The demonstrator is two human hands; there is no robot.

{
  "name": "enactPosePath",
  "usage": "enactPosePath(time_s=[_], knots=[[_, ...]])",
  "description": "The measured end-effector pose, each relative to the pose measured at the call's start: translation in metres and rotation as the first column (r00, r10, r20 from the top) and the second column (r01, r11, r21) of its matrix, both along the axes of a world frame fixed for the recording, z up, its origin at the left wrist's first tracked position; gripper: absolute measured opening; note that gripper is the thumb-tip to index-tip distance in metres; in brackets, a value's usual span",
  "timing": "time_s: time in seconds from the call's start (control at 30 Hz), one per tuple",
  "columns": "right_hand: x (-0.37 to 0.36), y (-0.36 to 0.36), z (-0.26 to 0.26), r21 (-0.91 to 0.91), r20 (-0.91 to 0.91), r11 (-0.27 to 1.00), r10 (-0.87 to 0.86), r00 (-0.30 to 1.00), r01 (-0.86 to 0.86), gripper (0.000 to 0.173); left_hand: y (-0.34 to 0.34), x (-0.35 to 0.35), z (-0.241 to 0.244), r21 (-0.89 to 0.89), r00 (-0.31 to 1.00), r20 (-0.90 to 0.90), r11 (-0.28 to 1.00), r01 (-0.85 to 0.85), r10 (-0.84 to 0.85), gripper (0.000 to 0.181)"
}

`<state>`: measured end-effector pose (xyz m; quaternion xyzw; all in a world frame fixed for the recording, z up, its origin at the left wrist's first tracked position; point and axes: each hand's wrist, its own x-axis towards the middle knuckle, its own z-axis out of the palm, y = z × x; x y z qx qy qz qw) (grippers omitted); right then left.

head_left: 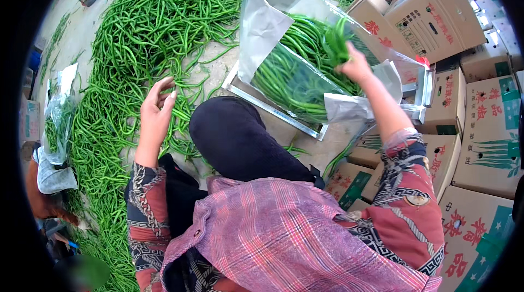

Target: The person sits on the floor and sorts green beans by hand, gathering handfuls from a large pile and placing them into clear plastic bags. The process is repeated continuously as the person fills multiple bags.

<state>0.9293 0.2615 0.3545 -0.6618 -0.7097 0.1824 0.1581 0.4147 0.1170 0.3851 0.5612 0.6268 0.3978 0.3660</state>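
Note:
Long green chili peppers (305,40) fill a clear plastic bag with white paper flaps, set in a metal frame (274,107) before me. My right hand (355,64) grips a bunch of green peppers (338,42) over the bag's right part; the bunch is slightly blurred. My left hand (157,101) is raised at the near edge of a large pepper heap (163,21), fingers bent and apart, with nothing in it. Loose peppers lie on the floor between the heap and the frame.
Printed cardboard boxes (487,136) are stacked along the right side, with an open carton (434,17) at the upper right. Another bag of peppers (59,124) stands at the far left near a person partly in view. My bent knee (229,136) is just below the frame.

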Motion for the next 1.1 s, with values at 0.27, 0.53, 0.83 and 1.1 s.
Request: enactPosePath(time_s=[0.27, 0.53, 0.83, 1.1], knots=[[0.011, 0.001, -0.025, -0.552, 0.586, 0.834, 0.381, 0.716, 0.008, 0.064, -0.009, -0.001, -0.008, -0.156, 0.98, -0.078, 0.974, 0.167, -0.18, 0.033], [0.047, 0.042, -0.097, -0.451, 0.699, 0.893, 0.36, 0.618, -0.009, 0.027, -0.036, -0.056, 0.003, -0.074, 0.981, -0.179, 0.996, 0.058, -0.07, 0.031], [0.057, 0.044, -0.08, -0.614, 0.476, 0.784, 0.461, 0.749, -0.092, 0.038, -0.12, -0.166, 0.022, -0.039, 0.914, 0.051, 0.915, -0.401, 0.402, 0.035], [-0.196, -0.008, 0.122, -0.038, 0.129, 0.9, 0.436, 0.891, -0.435, 0.01, -0.177, -0.243, -0.055, -0.306, 0.818, 0.162, 0.816, -0.491, 0.552, 0.037]])
